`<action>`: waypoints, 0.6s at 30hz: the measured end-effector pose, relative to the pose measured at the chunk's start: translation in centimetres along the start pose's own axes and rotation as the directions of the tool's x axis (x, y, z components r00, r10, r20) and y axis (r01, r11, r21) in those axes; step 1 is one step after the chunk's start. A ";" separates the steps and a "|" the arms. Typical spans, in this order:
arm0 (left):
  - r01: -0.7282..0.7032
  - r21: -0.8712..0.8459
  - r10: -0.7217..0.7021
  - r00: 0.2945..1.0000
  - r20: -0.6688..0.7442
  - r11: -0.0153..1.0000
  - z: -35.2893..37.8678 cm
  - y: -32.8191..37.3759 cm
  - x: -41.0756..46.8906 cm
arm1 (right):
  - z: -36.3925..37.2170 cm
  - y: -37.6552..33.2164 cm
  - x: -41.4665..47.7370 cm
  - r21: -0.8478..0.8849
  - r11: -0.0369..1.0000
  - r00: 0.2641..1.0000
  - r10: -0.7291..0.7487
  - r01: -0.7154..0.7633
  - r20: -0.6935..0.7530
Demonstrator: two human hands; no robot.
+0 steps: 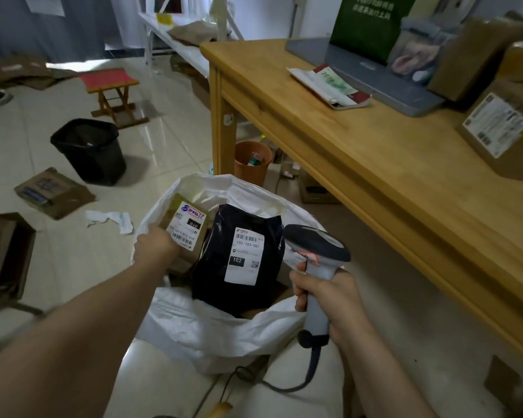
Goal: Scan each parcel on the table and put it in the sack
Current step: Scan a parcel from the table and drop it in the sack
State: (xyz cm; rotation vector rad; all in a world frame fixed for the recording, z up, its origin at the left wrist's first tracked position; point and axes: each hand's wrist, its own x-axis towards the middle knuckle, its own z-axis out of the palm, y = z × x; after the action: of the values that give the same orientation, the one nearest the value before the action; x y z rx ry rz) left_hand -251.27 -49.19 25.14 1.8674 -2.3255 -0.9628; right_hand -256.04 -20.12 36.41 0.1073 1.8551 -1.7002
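A white sack (212,330) stands open on the floor beside the wooden table (360,152). Inside it lies a black plastic parcel (218,267) with a white label marked 102. My left hand (156,245) reaches into the sack's left side and grips a small brown box parcel (191,220) with a label marked 010. My right hand (329,300) grips the handle of a grey barcode scanner (317,245) just right of the sack, its cable trailing to the floor. More cardboard parcels (501,128) sit on the table at the far right.
On the table are a laptop (369,61) and a booklet with papers (332,86). On the floor stand a black bin (91,150), an orange bin (252,162) under the table, a small red-topped stool (112,92), and scattered flattened cardboard (53,193).
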 end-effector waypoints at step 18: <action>-0.943 0.051 0.943 0.327 -0.059 0.330 4.2 25.9 -23.0 | -13.7 -7.9 -5.5 0.397 0.873 0.951 -0.205 0.284 -0.231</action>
State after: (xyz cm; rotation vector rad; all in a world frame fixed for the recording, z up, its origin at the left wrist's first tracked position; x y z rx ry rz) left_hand -268.97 -24.33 41.95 0.1890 -2.6457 -0.6190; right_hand -260.33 -6.89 45.76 0.2180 1.6417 -2.3298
